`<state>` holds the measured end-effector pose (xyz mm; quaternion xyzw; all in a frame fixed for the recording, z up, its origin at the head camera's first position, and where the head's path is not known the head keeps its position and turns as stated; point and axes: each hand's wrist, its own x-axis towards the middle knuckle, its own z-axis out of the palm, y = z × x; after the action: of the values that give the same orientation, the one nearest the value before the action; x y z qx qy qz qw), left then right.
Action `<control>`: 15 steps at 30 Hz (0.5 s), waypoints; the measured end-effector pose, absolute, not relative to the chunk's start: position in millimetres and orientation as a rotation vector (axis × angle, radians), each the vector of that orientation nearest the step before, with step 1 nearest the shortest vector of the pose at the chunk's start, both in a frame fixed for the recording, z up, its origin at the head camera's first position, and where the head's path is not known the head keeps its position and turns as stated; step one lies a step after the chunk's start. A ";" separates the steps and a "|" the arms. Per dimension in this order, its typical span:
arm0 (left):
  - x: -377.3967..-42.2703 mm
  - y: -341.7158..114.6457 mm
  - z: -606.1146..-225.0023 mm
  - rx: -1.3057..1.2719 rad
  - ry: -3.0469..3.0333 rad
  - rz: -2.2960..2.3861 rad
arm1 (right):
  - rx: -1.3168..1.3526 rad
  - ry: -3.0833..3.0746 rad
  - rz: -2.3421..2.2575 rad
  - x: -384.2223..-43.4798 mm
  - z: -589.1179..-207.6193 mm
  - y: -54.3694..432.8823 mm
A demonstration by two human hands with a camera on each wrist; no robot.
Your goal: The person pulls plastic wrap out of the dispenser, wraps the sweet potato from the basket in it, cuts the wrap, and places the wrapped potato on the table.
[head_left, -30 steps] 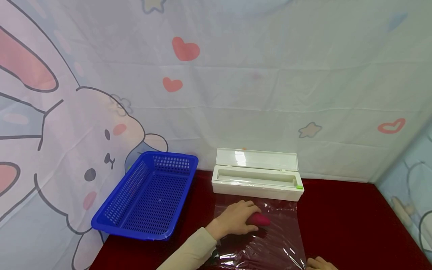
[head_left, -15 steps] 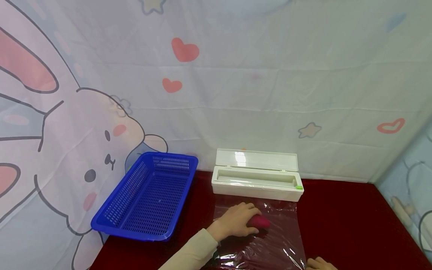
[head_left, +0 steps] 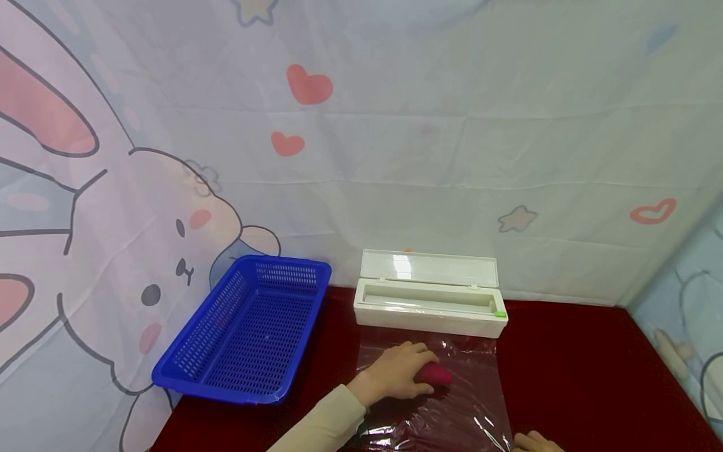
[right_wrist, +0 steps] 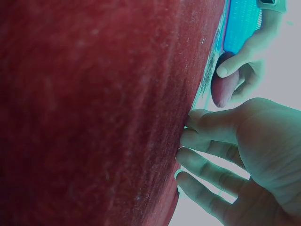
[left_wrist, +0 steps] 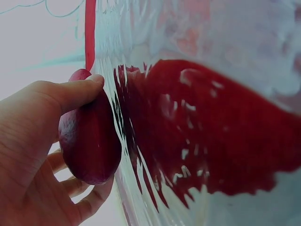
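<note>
My left hand [head_left: 398, 371] holds an oblong, smooth, reddish-purple piece of produce [head_left: 435, 374], perhaps a sweet potato, against the plastic wrap [head_left: 463, 408]. In the left wrist view its thumb lies over the top of the produce [left_wrist: 91, 136] and the fingers curl behind it. The clear, wrinkled wrap stretches from the front of a white wrap dispenser [head_left: 432, 317], whose lid [head_left: 429, 269] is raised. At the wrap's near right corner rests my right hand [head_left: 535, 442], partly cut off. In the right wrist view its fingers are extended, with fingertips [right_wrist: 190, 160] touching the red cloth.
A blue perforated basket [head_left: 155, 376] stands at the left of the dark red tablecloth [head_left: 576, 370]. A green slider [head_left: 500, 314] sits at the dispenser's right end. Behind hangs a pale printed curtain [head_left: 395, 157]. A dark cable [head_left: 703, 389] runs along the right side.
Little differs. The left hand and the produce sit very slightly lower in the head view, as does the background. The left hand keeps its hold and the right hand stays put.
</note>
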<state>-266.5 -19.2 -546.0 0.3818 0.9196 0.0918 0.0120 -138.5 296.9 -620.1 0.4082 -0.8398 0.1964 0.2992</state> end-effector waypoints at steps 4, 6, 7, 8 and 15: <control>-267.0 -18.8 -546.5 1.200 2.867 0.278 | 1.086 -2.233 0.494 -138.6 -619.1 297.2; -267.5 -18.3 -546.9 1.205 2.866 0.275 | 1.092 -2.243 0.491 -138.8 -619.0 298.2; -267.7 -18.0 -547.3 1.205 2.865 0.273 | 1.098 -2.247 0.487 -139.1 -618.9 298.6; -267.9 -17.7 -547.6 1.207 2.864 0.273 | 1.103 -2.251 0.482 -139.4 -618.8 298.8; -268.5 -16.2 -549.9 1.216 2.865 0.270 | 1.166 -2.207 0.456 -142.6 -616.2 296.9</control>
<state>-268.5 -16.2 -549.9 0.3892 0.9171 0.0864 0.0086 -142.6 296.9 -616.2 0.4387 -0.8304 0.1717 0.2975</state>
